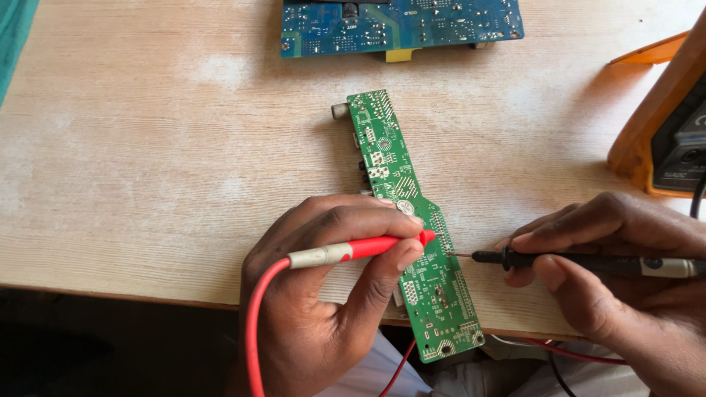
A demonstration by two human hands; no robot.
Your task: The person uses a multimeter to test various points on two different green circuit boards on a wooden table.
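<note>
While both hands grip probes, L red probe (360, 248) & R black probe (581, 262) tips touch green board (412, 220) edge on tabletop (147, 147); probing step, needs steady contact.

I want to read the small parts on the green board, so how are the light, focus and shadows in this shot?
Head view: soft, even daylight with no harsh glare; the green circuit board is fairly sharp, its fine markings too small to read. The left hand covers part of it and casts a soft shadow on the wooden table. The right hand and the orange meter are cut off at the frame edge.
</note>
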